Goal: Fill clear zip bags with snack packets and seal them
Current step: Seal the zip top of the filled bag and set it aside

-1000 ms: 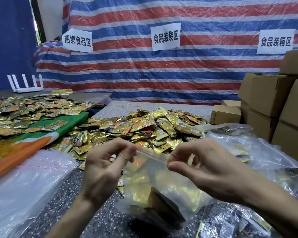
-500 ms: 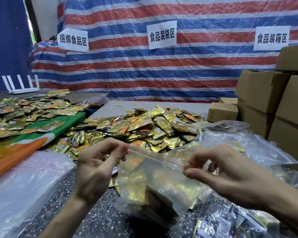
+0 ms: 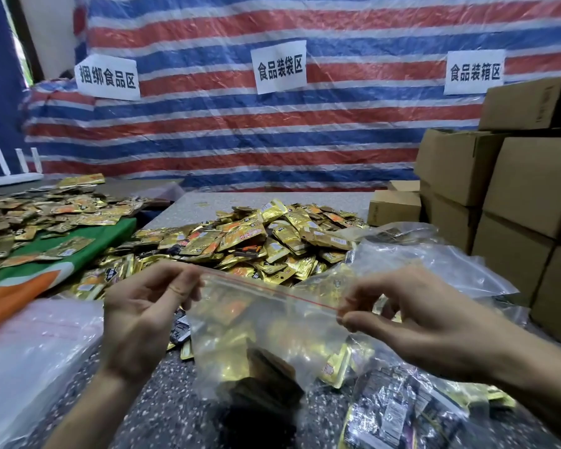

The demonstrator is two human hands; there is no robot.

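Note:
A clear zip bag [image 3: 266, 332] with gold snack packets inside hangs between my hands above the speckled table. Its red-lined zip strip runs taut across the top. My left hand [image 3: 143, 312] pinches the strip's left end. My right hand [image 3: 402, 315] pinches the right end between thumb and forefinger. Behind the bag lies a big heap of loose gold snack packets [image 3: 256, 238].
Filled clear bags [image 3: 412, 413] lie at the lower right, with empty plastic bags [image 3: 434, 264] behind my right hand. A stack of flat clear bags [image 3: 23, 361] is at the lower left. Cardboard boxes [image 3: 515, 196] stand stacked on the right. More packets [image 3: 39, 215] cover the left table.
My right hand has slid rightward along the zip strip to the bag's right end. My left hand has kept its pinch on the left end.

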